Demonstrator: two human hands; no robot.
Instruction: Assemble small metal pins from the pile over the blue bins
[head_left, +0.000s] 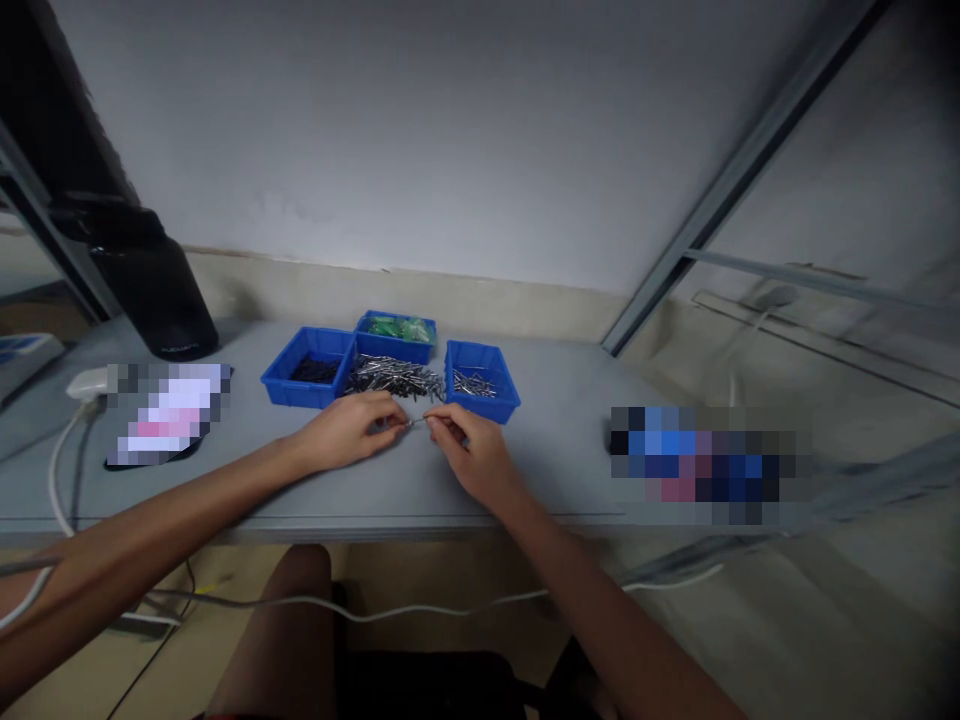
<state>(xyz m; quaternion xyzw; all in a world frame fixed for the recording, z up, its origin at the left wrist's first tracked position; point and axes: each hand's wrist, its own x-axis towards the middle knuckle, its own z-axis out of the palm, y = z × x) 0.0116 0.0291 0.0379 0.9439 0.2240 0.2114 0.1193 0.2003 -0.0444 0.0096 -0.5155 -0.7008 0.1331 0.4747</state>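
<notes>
Between my two hands, just above the grey tabletop, is a small thin metal pin-like piece (417,421). My left hand (358,428) pinches its left end, and the fingertips of my right hand (469,445) close on its right end. Right behind my fingers lies a loose pile of slim metal pieces (394,372), silvery with dark parts. A blue bin (300,394) left of the pile holds small black pieces (315,370). The blue bin on the right (491,407) has several silvery pieces (474,383) in it. The exact kind of these parts is too small to tell.
A third blue bin (397,348) behind the pile contains green-tinted clear plastic (401,328). A black bottle (157,280) and a phone-like slab (172,415), blurred out, stand left. Another blurred item (675,450) lies right. A white cable (375,612) hangs below the table edge.
</notes>
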